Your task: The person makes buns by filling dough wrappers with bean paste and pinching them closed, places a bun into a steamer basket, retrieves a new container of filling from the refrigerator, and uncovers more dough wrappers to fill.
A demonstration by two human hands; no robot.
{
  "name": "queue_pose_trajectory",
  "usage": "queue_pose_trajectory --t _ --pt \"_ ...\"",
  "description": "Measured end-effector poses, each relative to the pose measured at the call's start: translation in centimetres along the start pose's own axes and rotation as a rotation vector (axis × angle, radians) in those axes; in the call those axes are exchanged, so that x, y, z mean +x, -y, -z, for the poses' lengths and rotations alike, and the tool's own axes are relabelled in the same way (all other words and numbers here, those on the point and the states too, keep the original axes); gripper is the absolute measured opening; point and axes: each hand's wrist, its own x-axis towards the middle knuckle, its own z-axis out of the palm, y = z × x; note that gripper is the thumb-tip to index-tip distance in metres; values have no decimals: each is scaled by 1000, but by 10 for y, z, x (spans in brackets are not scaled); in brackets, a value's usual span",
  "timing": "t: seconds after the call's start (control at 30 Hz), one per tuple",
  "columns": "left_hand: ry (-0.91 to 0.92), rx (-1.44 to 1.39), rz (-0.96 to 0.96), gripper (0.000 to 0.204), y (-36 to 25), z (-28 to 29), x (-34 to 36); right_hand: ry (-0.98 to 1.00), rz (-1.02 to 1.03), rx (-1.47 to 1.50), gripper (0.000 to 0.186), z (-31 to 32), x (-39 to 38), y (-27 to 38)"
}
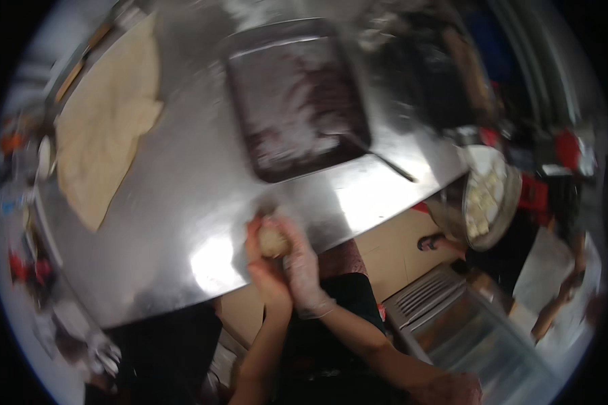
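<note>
From where I stand, the left hand point(265, 277) and the right hand point(300, 263) are cupped together around a beige ball point(273, 242), near the edge of the table point(175, 196), before the tray point(270, 88).

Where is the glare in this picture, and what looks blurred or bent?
Head view: glare whitens the steel table left and right of the pale ball; head view: the table's upper-right part looks smeared; head view: the table's near edge bows, and the corners are black.

Glossy metal tabletop point(189, 169), matt dough ball point(273, 241)
Tabletop smooth, brightly reflective; dark tray point(245, 128) patchily smeared white; clear plastic glove point(303, 268) thin, wrinkled.
</note>
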Motion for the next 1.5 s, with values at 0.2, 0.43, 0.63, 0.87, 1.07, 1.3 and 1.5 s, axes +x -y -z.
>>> queue_pose_trajectory --t 0.2,0.43,0.63,0.87,1.07,1.3,1.5 --pt "50 137 61 82 -13 -65 -40 23 -20 246 78 58 -15 33" --pt "455 223 113 77 63 -235 -84 -432 81 438 84 249 -26 79" --pt "750 224 253 74 147 -372 -116 -773 170 481 80 411 -27 78" --pt "892 277 481 81 298 -557 -131 -1050 243 453 66 639 14 96" --pt "995 180 532 78 399 -635 -122 -1191 210 431 61 751 55 69" --pt "995 212 577 82 449 -656 -114 -1322 188 541 55 788 78 50" --pt "969 288 450 81 447 -641 -108 -1410 106 182 53 783 68 34"
